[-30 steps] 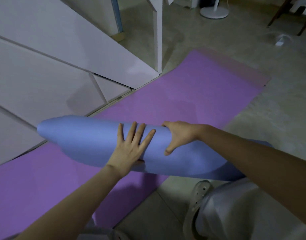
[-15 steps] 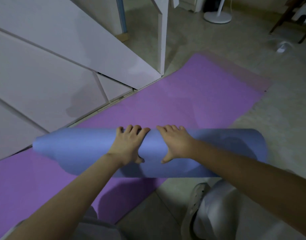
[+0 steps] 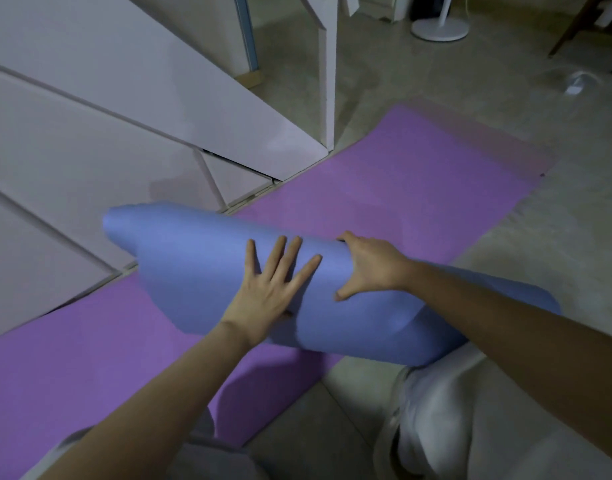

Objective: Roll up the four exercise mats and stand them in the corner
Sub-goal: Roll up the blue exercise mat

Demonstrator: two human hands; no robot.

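Note:
A blue exercise mat (image 3: 200,265) is rolled into a thick loose tube lying slantwise across the middle of the view, its left end raised. My left hand (image 3: 270,289) lies flat on the roll with fingers spread and straight. My right hand (image 3: 370,268) grips the roll beside it, fingers curled over the top and thumb on the near side. Underneath, a purple exercise mat (image 3: 401,188) is spread flat on the floor, running from lower left to upper right.
White panelled cabinet doors (image 3: 107,109) fill the upper left along the purple mat's edge. A white post (image 3: 327,74) stands behind it. A round white fan base (image 3: 439,27) and dark chair legs (image 3: 574,26) are at the far right. My knee in light trousers (image 3: 471,417) is at bottom right.
The blue roll has tilted, its left end swinging up and away and its right end toward me. My left hand went from curled over the roll to flat with spread fingers.

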